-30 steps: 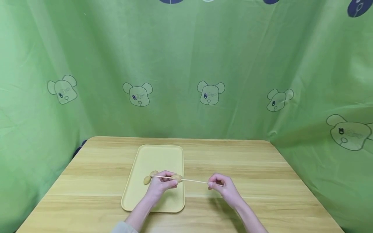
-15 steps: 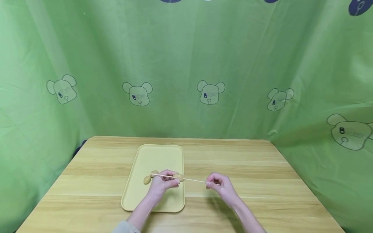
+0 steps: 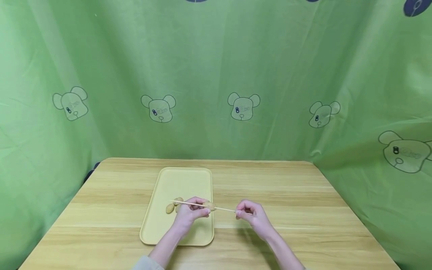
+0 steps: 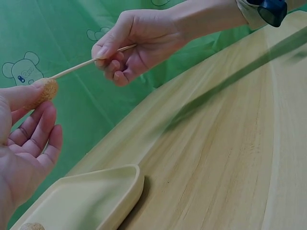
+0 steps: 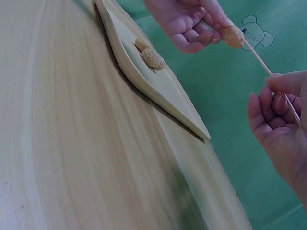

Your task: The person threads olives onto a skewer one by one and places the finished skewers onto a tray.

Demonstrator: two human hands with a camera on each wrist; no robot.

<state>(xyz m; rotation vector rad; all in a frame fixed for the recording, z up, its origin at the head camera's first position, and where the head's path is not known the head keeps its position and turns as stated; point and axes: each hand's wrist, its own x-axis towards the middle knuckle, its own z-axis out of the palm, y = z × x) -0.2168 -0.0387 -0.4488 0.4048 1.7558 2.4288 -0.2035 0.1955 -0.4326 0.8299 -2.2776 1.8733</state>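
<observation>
My left hand (image 3: 189, 216) pinches a brown, oval, rough-surfaced food ball (image 5: 232, 37) between thumb and fingers, above the tray. A thin bamboo skewer (image 3: 224, 209) runs through the ball, its far end sticking out to the left past the hand. My right hand (image 3: 256, 219) grips the skewer near its right end with thumb and curled fingers. Bare skewer (image 4: 74, 69) shows between the ball and the right fingers. Several similar balls (image 3: 170, 208) lie on the yellow tray (image 3: 183, 180), partly hidden by the left hand.
The tray lies left of centre on a light wooden table (image 3: 287, 187). Green curtains (image 3: 202, 67) printed with bear heads stand around the back and sides. A dark band-like device (image 4: 272, 12) sits on the right wrist.
My right hand has moved slightly left with the skewer, while the left hand and ball have shifted a little right. The ball now sits nearer the right hand, with more skewer sticking out left.
</observation>
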